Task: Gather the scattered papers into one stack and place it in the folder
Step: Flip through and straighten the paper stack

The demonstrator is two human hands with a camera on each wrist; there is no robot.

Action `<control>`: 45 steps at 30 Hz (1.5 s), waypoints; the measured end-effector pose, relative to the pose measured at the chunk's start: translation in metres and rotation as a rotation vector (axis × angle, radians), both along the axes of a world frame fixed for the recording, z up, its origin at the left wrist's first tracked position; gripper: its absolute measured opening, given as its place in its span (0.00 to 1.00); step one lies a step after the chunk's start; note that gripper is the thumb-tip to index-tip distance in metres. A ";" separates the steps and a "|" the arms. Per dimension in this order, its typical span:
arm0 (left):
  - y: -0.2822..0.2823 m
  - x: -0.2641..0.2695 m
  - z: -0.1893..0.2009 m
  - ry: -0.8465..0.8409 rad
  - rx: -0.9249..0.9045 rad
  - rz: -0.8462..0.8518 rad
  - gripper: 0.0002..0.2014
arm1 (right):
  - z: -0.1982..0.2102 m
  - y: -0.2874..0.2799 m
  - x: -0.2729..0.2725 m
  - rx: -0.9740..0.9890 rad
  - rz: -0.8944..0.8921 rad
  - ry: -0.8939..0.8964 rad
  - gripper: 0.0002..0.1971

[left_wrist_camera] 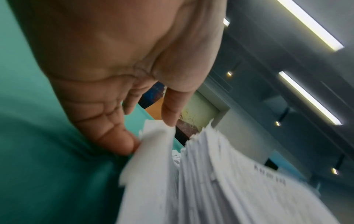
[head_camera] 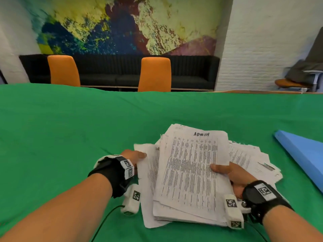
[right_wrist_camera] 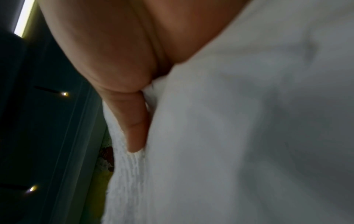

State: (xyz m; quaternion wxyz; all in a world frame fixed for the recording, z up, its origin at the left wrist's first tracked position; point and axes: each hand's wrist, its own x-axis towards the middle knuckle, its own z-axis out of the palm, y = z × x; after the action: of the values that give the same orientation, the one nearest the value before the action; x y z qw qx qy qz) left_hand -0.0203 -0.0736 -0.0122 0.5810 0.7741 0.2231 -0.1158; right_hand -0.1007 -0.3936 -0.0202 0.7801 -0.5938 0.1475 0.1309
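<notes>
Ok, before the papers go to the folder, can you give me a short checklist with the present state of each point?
1. Left hand holds the left edge of the papers: ok, thumb above, fingers beneath.
2. Right hand holds the stack: ok, thumb pressed on the top sheet.
3. Edges squared: not ok, sheets fan out on both sides.
4. All sheets gathered: not ok, loose sheets lie apart to the right.
5. Folder within reach: ok, on the green cloth to the right.
6. Folder open: cannot tell.
</notes>
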 end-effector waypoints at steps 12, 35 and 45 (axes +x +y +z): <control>-0.008 -0.033 0.020 -0.148 -0.601 -0.077 0.16 | 0.005 -0.004 -0.009 0.187 -0.014 -0.202 0.47; 0.042 -0.126 0.058 -0.850 -0.188 -0.363 0.19 | 0.068 0.076 -0.056 -0.242 -0.074 -0.638 0.23; 0.007 -0.135 0.061 -0.934 -0.058 -0.047 0.22 | 0.050 0.106 -0.078 -0.461 -0.209 -0.717 0.23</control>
State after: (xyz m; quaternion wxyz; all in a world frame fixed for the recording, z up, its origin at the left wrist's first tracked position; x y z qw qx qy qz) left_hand -0.1551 -0.0665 0.0490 0.6378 0.7316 -0.0833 0.2259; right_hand -0.1785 -0.2881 0.0295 0.6381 -0.7421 -0.0482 -0.1994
